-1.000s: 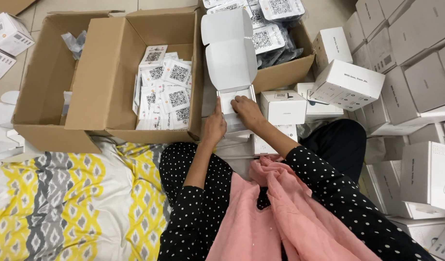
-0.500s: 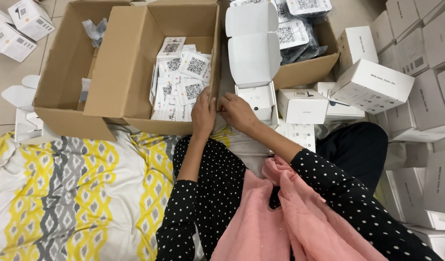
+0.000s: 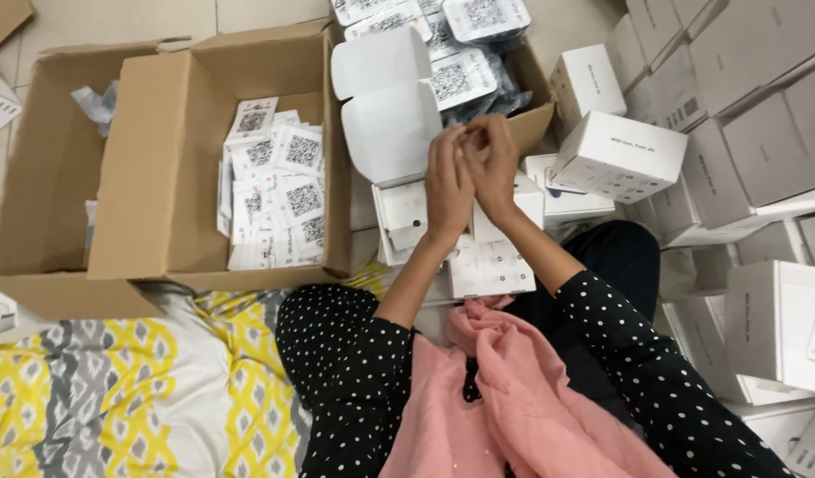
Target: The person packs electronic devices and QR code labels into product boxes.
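While both your hands meet above the open white box (image 3: pixel 398 217), left hand (image 3: pixel 447 181) and right hand (image 3: pixel 491 159) pinch something too small to identify, the box lid (image 3: pixel 385 106) just left

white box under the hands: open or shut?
Open. The white box has its lid flipped up and back toward the cardboard box; the left hand and right hand meet above it.
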